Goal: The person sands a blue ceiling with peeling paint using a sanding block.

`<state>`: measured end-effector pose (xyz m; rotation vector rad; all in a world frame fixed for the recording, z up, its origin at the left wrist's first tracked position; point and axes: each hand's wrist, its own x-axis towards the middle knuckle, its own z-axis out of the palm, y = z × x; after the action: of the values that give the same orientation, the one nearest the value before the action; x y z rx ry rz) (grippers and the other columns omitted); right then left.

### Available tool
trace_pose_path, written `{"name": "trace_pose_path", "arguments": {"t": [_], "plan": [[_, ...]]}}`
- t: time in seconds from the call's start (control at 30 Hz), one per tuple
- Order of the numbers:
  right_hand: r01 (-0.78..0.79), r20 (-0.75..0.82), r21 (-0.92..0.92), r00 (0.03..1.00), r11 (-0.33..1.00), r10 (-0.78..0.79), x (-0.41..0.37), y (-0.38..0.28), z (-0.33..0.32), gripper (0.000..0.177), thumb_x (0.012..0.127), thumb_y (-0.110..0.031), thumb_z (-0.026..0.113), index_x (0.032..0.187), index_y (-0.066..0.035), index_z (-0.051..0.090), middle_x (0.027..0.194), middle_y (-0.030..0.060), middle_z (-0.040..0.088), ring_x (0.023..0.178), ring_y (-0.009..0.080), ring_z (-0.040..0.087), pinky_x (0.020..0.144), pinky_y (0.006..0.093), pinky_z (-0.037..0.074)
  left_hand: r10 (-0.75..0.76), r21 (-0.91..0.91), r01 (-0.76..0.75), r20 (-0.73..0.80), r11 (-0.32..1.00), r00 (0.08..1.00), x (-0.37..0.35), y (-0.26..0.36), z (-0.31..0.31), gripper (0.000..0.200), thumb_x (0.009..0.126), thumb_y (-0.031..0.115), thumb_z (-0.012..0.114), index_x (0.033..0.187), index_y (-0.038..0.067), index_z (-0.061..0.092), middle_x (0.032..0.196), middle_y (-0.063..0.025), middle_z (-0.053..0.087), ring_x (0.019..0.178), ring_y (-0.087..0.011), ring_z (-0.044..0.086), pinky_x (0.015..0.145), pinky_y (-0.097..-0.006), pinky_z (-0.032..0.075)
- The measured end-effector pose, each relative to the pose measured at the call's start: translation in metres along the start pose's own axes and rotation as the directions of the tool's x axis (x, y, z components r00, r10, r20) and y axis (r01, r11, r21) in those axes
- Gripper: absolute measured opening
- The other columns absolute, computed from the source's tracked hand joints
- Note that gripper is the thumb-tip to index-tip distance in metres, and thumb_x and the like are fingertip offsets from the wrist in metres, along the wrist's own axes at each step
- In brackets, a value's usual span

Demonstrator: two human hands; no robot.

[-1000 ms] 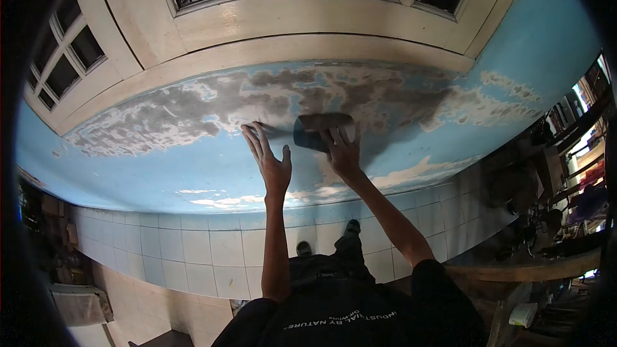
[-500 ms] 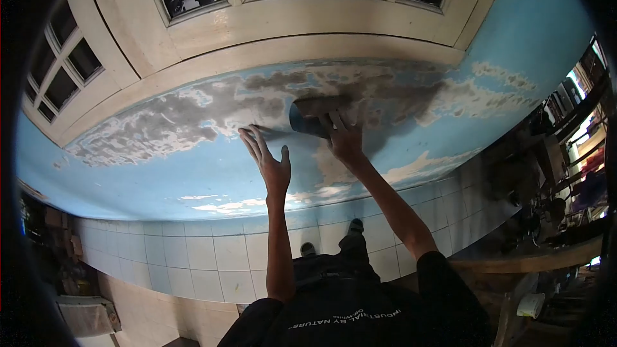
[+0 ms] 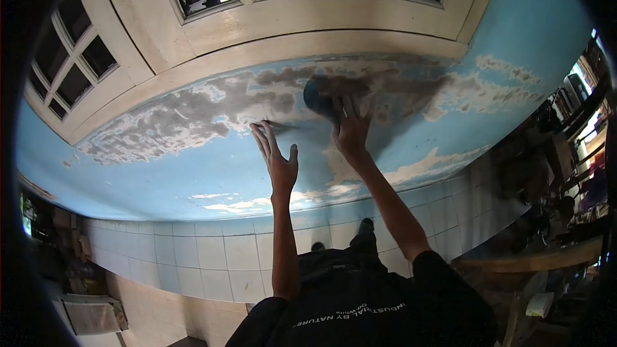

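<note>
A blue wall (image 3: pixel 173 183) with peeled, patchy grey and whitish areas stretches in front of me. My right hand (image 3: pixel 351 130) presses a dark sheet of sandpaper (image 3: pixel 319 95) against the worn band just under the window frame. Its fingers lie over the sheet, hiding part of it. To the left and slightly lower, my left hand (image 3: pixel 279 162) is open, fingers spread and thumb apart, holding nothing. Its fingertips are at the wall by the lower border of the grey patch (image 3: pixel 212 106).
A cream wooden window frame (image 3: pixel 270 42) with dark panes runs above the patch. White tiles (image 3: pixel 241 254) line the base near my feet. A wooden piece of furniture (image 3: pixel 533 258) stands at right, with clutter behind it. Boxes (image 3: pixel 71 238) are stacked at left.
My right hand and the sandpaper have moved up the wall, closer to the window frame. My left hand keeps nearly the same place on the wall; the view has shifted slightly.
</note>
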<state>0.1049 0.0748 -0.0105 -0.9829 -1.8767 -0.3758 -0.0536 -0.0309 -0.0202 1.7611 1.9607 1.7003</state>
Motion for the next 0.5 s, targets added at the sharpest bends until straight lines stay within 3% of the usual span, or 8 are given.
{"name": "trace_pose_path", "arguments": {"t": [0.13,0.2,0.23,0.3,0.33,0.4,0.43,0.5], "plan": [[-0.133,-0.201,0.012,0.971,0.991,0.133,-0.008,0.002,0.009,0.047,0.087,-0.002,0.054,0.133,0.003,0.051,0.136,0.0227,0.050,0.125,0.0402,0.048,0.114,0.0611,0.013,-0.001,-0.012,0.002,0.038,1.000,0.999,0.001,0.002,-0.008,0.095,0.080,-0.002,0.069,0.155,0.014,0.013,0.160,-0.0209,-0.002,0.147,-0.0396,0.002,0.116,-0.0522,0.019],[-0.561,-0.358,0.402,0.632,0.724,0.688,-0.018,0.007,0.021,0.045,0.092,-0.002,0.049,0.135,0.008,0.046,0.138,0.0275,0.047,0.128,0.0414,0.045,0.117,0.0518,0.016,0.004,0.008,-0.004,0.064,1.000,0.998,0.001,-0.004,-0.011,0.095,0.080,-0.001,0.069,0.155,0.015,0.013,0.160,-0.0203,-0.002,0.147,-0.0393,0.002,0.116,-0.0521,0.019],[-0.568,-0.358,0.402,0.624,0.718,0.694,-0.019,0.009,0.023,0.045,0.092,-0.002,0.049,0.135,0.008,0.046,0.138,0.0275,0.047,0.128,0.0414,0.045,0.117,0.0518,0.016,-0.006,0.030,0.004,0.090,1.000,0.996,-0.002,-0.006,-0.014,0.095,0.080,-0.001,0.069,0.155,0.016,0.013,0.160,-0.0198,-0.002,0.147,-0.0391,0.002,0.116,-0.0521,0.019],[-0.520,-0.176,0.789,0.320,0.328,0.931,-0.017,0.015,0.022,0.044,0.095,-0.001,0.045,0.137,0.009,0.042,0.141,0.0319,0.041,0.133,0.0408,0.039,0.116,0.0489,0.018,-0.005,0.010,0.004,0.088,1.000,0.996,-0.004,-0.007,-0.015,0.096,0.080,-0.001,0.069,0.155,0.017,0.013,0.160,-0.0193,-0.003,0.147,-0.0388,0.002,0.116,-0.0522,0.019],[-0.518,-0.188,0.788,0.312,0.332,0.931,-0.017,0.011,0.023,0.044,0.095,-0.001,0.045,0.137,0.009,0.042,0.141,0.0319,0.041,0.133,0.0408,0.039,0.116,0.0489,0.018,-0.003,-0.014,0.004,0.077,1.000,0.997,-0.003,-0.005,-0.012,0.096,0.080,0.000,0.070,0.155,0.017,0.012,0.160,-0.0189,-0.003,0.147,-0.0386,0.001,0.116,-0.0522,0.019],[-0.550,-0.212,0.692,0.465,0.468,0.860,-0.020,-0.006,0.029,0.041,0.097,-0.002,0.043,0.137,0.007,0.044,0.145,0.0293,0.038,0.136,0.0380,0.037,0.115,0.0476,0.022,0.011,-0.023,-0.010,0.051,1.000,0.999,-0.002,-0.006,-0.004,0.096,0.080,0.000,0.070,0.155,0.017,0.013,0.160,-0.0187,-0.004,0.147,-0.0384,0.001,0.116,-0.0521,0.019],[-0.551,-0.225,0.689,0.456,0.472,0.861,-0.025,-0.006,0.026,0.041,0.097,-0.002,0.043,0.137,0.007,0.044,0.145,0.0293,0.038,0.136,0.0380,0.037,0.115,0.0476,0.022,0.006,-0.020,-0.006,0.018,1.000,1.000,-0.002,-0.006,0.000,0.096,0.080,0.000,0.070,0.155,0.016,0.013,0.160,-0.0186,-0.004,0.147,-0.0381,0.001,0.116,-0.0520,0.018],[-0.352,-0.230,0.183,0.892,0.918,0.388,-0.040,-0.007,0.022,0.047,0.097,-0.007,0.045,0.141,0.006,0.039,0.146,0.0283,0.037,0.137,0.0418,0.033,0.115,0.0494,0.022,-0.022,-0.023,0.022,0.017,0.999,1.000,-0.003,-0.006,0.008,0.099,0.078,-0.001,0.072,0.155,0.020,0.012,0.160,-0.0175,-0.006,0.147,-0.0380,-0.003,0.117,-0.0539,0.016]]}}
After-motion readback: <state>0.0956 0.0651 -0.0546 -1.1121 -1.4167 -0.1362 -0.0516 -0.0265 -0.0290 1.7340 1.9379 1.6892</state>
